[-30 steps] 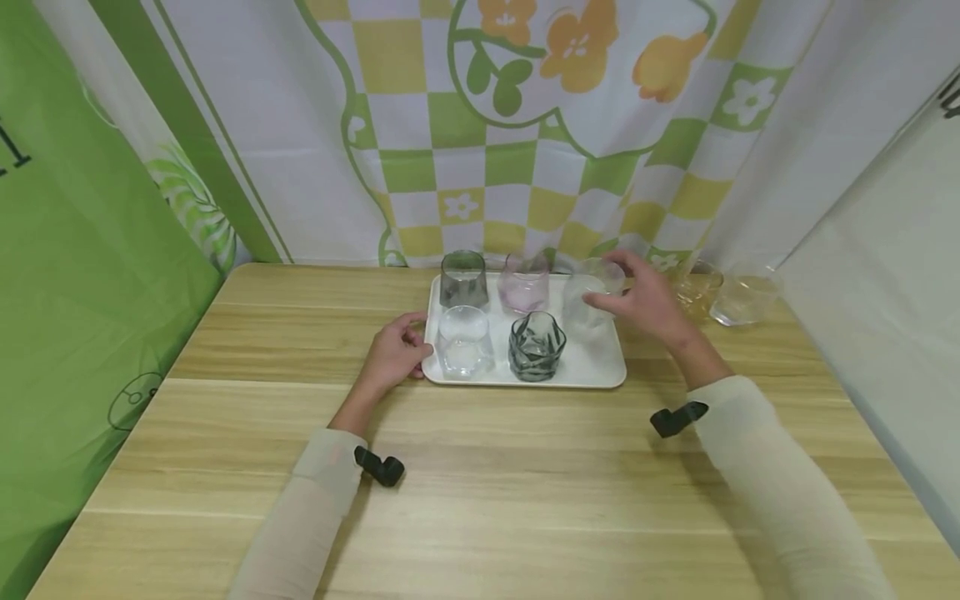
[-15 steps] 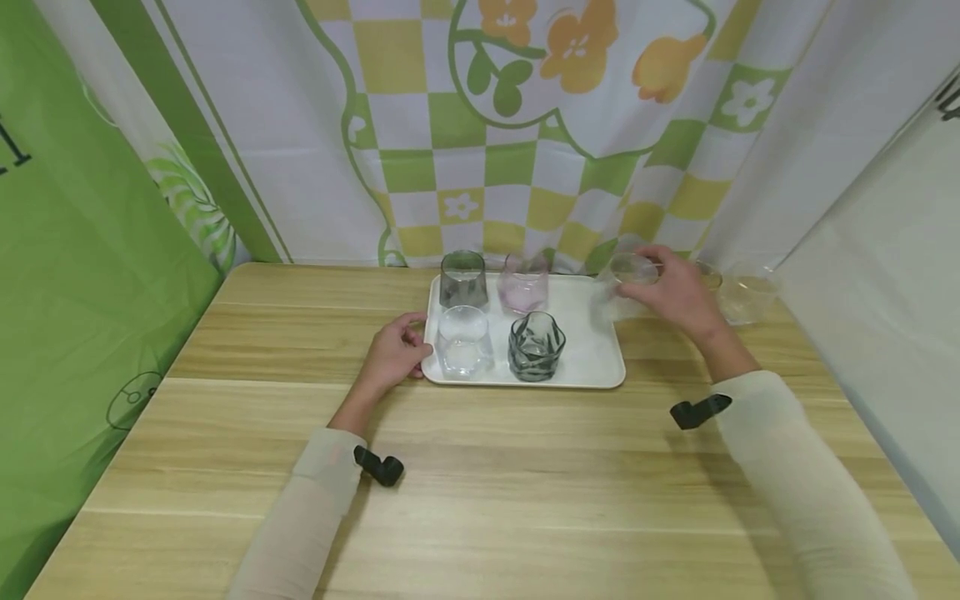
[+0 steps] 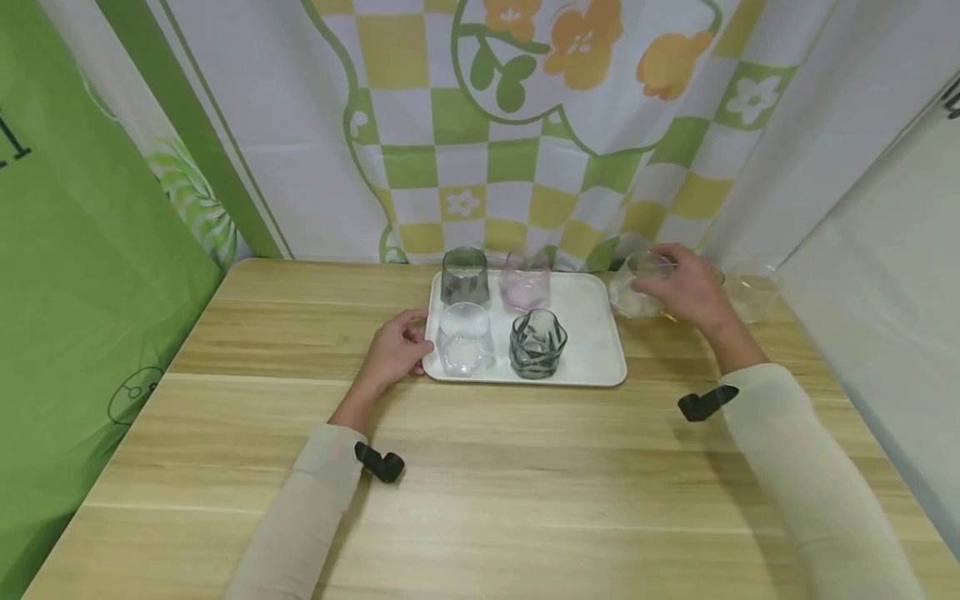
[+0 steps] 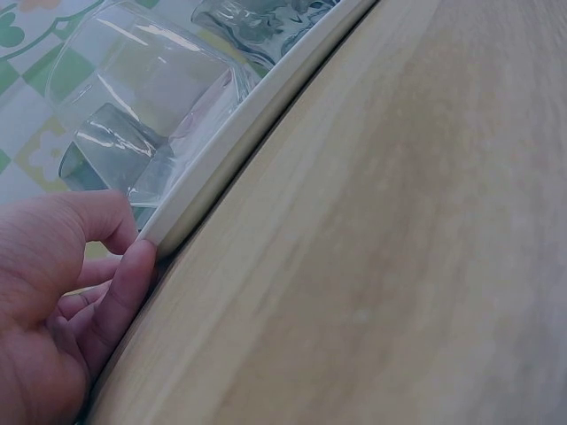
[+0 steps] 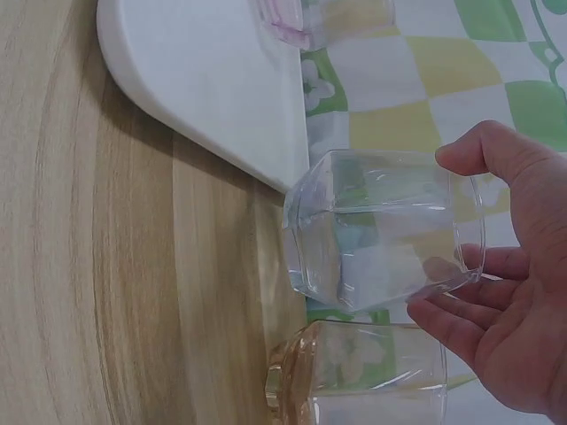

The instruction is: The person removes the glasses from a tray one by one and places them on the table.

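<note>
Head view: left hand [image 3: 392,354] pinches the tray [image 3: 588,342] at nine o'clock; right hand [image 3: 688,287] grips a glass [image 3: 628,292] beside its two; cut-off lettering [image 3: 21,152] at frame's ten.

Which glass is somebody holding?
The clear glass between the white tray and the amber glass: the right hand grips it near its rim. No hand holds any other glass.

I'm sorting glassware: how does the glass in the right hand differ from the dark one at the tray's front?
The held glass is clear; the dark glass grey-green. The held glass has smooth sides, the dark glass ridged ones. The right hand grips the held glass beside the tray; the dark glass stands on it. Both are transparent.
</note>
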The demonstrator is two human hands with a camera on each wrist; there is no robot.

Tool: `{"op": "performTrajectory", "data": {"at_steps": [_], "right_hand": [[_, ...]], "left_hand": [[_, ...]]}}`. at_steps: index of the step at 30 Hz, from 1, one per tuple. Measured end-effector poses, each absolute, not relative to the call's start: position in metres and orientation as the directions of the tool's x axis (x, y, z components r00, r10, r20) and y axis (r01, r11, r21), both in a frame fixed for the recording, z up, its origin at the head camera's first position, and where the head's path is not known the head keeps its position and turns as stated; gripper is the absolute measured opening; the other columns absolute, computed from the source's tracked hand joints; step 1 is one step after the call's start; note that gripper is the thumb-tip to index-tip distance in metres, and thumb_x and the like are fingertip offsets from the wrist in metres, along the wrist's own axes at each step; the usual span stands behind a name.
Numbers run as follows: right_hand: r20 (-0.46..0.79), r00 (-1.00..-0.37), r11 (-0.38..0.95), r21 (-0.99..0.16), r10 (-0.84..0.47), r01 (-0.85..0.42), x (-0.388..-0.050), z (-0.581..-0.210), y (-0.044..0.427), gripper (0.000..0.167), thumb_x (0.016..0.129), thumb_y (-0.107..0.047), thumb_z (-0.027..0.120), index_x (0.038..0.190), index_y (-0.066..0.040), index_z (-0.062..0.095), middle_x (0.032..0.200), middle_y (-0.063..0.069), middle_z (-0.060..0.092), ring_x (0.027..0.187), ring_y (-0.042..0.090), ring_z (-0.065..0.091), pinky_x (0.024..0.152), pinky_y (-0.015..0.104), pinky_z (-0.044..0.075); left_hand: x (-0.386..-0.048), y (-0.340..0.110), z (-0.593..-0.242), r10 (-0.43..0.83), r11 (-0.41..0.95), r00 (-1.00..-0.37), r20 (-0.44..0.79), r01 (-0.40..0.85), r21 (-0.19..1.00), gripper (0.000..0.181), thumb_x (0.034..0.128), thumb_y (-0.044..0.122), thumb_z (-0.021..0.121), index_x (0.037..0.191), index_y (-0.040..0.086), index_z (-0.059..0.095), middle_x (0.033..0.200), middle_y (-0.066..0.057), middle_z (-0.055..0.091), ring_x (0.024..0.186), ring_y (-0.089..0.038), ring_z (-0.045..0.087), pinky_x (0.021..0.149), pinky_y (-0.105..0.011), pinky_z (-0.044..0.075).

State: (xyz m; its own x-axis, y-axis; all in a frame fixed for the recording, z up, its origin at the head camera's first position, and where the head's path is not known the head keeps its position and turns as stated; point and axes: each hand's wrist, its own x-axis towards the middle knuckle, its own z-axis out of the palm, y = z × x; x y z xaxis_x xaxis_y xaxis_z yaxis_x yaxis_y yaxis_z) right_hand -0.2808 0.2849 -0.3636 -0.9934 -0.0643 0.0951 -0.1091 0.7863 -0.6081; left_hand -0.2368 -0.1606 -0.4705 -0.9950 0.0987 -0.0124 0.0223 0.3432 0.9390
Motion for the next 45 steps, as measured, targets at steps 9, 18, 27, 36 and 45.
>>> {"op": "performTrajectory", "data": {"at_steps": [9, 18, 27, 36, 45], "right_hand": [[0.095, -0.993, 0.799, -0.59, -0.073, -0.115, -0.283, -0.368, 0.286, 0.075, 0.09, -0.033, 0.075, 0.149, 0.003, 0.045, 0.148, 0.03, 0.047, 0.135, 0.051, 0.042, 0.11, 0.064, 0.038], [0.09, -0.992, 0.815, -0.566, -0.087, -0.123, -0.286, -0.374, 0.285, 0.072, 0.091, -0.031, 0.073, 0.148, 0.004, 0.047, 0.149, 0.031, 0.045, 0.137, 0.051, 0.039, 0.112, 0.065, 0.035], [0.035, -0.997, 0.796, -0.6, -0.074, -0.08, -0.285, -0.374, 0.285, 0.074, 0.093, -0.032, 0.07, 0.152, 0.003, 0.042, 0.15, 0.033, 0.043, 0.138, 0.052, 0.038, 0.112, 0.066, 0.034], [0.002, -0.998, 0.808, -0.586, -0.068, -0.056, -0.286, -0.374, 0.284, 0.078, 0.094, -0.035, 0.068, 0.155, 0.002, 0.037, 0.15, 0.036, 0.041, 0.136, 0.054, 0.038, 0.111, 0.067, 0.035], [0.036, -0.995, 0.794, -0.6, -0.098, -0.1, -0.284, -0.372, 0.283, 0.078, 0.095, -0.03, 0.069, 0.156, 0.004, 0.034, 0.152, 0.035, 0.038, 0.138, 0.054, 0.036, 0.114, 0.067, 0.032]], "left_hand": [[-0.237, -0.16, -0.471, 0.097, 0.341, -0.995, -0.016, 0.019, 0.94, 0.058, 0.0878, -0.002, 0.069, 0.144, 0.002, 0.054, 0.091, -0.013, 0.056, 0.058, -0.019, 0.06, 0.053, -0.035, 0.063], [-0.237, -0.161, -0.471, 0.102, 0.357, -0.995, -0.022, 0.016, 0.934, 0.058, 0.0886, -0.001, 0.068, 0.145, 0.003, 0.054, 0.092, -0.014, 0.056, 0.059, -0.02, 0.061, 0.054, -0.035, 0.063], [-0.237, -0.161, -0.47, 0.097, 0.359, -0.995, -0.026, 0.011, 0.933, 0.058, 0.0885, -0.002, 0.068, 0.145, 0.003, 0.054, 0.092, -0.013, 0.057, 0.059, -0.02, 0.061, 0.054, -0.035, 0.063], [-0.237, -0.161, -0.469, 0.097, 0.368, -0.995, -0.026, 0.012, 0.93, 0.058, 0.0885, -0.001, 0.068, 0.145, 0.003, 0.054, 0.093, -0.014, 0.057, 0.06, -0.021, 0.061, 0.053, -0.035, 0.063], [-0.237, -0.16, -0.468, 0.089, 0.366, -0.995, -0.033, 0.002, 0.931, 0.058, 0.0878, -0.002, 0.068, 0.144, 0.003, 0.054, 0.092, -0.013, 0.056, 0.059, -0.019, 0.059, 0.053, -0.034, 0.063]]}}
